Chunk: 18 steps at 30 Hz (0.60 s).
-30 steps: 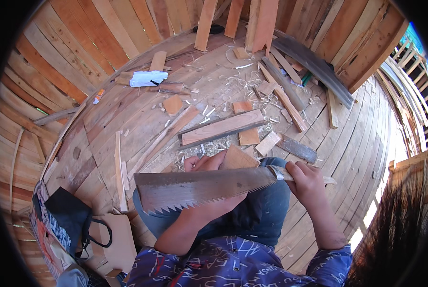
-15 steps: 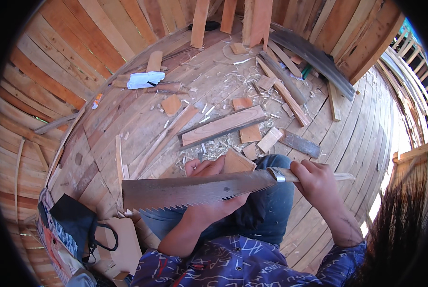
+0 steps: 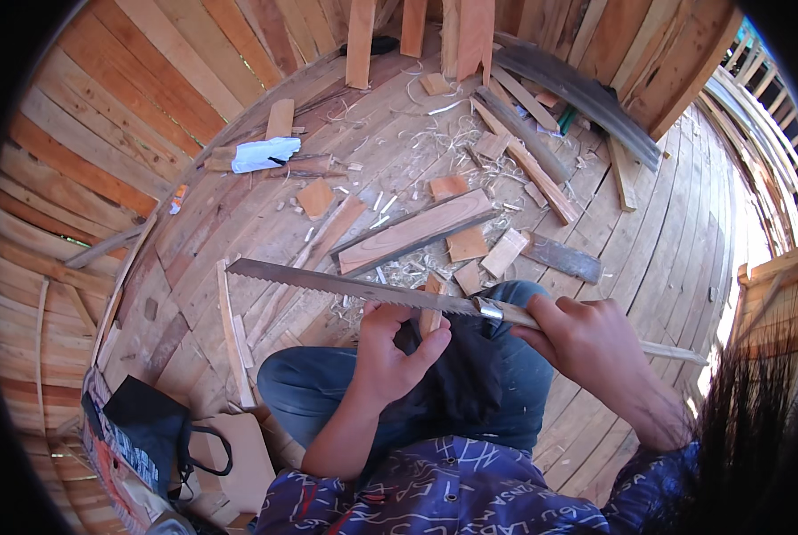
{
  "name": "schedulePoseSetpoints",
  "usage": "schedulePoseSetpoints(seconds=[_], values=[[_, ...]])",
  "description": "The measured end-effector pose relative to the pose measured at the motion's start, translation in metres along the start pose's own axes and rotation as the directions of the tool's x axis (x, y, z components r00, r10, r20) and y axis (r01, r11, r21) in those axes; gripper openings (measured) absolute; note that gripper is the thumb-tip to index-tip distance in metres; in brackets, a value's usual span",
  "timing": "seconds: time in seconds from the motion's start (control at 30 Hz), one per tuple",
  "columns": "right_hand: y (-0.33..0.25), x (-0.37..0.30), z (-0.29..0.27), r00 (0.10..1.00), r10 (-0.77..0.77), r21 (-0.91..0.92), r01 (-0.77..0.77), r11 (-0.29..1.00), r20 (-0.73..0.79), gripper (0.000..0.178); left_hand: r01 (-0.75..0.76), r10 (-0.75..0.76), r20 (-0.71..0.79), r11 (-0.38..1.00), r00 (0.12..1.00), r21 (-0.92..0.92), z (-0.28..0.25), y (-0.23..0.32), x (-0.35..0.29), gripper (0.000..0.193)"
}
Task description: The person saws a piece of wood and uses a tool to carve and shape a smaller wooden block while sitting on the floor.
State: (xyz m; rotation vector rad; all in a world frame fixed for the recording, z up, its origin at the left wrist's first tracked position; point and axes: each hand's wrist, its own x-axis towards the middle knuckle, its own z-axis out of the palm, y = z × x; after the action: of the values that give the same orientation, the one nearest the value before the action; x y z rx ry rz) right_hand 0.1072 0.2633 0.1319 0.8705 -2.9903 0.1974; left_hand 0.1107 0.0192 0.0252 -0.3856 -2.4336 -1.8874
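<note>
My right hand [image 3: 582, 334] is wrapped round the pale wooden handle of a handsaw [image 3: 363, 287]. The saw's long grey blade reaches left across my lap, teeth downward, its tip out over the floor. In my left hand [image 3: 399, 352] a small wooden block [image 3: 432, 306] is gripped between thumb and fingers, held upright. The blade crosses the block near its upper part; whether the teeth touch it I cannot tell. Both hands are above my crossed legs, with dark cloth bunched between them.
On the plank floor ahead lie a thick board [image 3: 417, 232], several offcuts and curled shavings. A white-wrapped thing [image 3: 265, 155] is farther left. Beside me at lower left stand a black bag [image 3: 154, 428] and a cardboard box [image 3: 238, 459]. Metal sheeting [image 3: 582, 98] leans at the far right.
The saw blade has turned from broadside to nearly edge-on, its tip rising. My left hand now shows in front of the blade, with the block turned upright. My right hand has shifted slightly left.
</note>
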Motion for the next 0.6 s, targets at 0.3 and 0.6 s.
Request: schedulePoseSetpoints(seconds=[0.3, 0.6], values=[[0.006, 0.03, 0.01, 0.991, 0.061, 0.013, -0.063, 0.998, 0.116, 0.031, 0.081, -0.073, 0.084, 0.992, 0.994, -0.093, -0.01, -0.025, 0.027, 0.035], [0.036, 0.107, 0.114, 0.975, 0.125, 0.128, -0.15, 0.98, 0.185, 0.032, 0.426, -0.418, 0.28, 0.904, 0.864, 0.038, -0.016, -0.132, 0.091, 0.047]])
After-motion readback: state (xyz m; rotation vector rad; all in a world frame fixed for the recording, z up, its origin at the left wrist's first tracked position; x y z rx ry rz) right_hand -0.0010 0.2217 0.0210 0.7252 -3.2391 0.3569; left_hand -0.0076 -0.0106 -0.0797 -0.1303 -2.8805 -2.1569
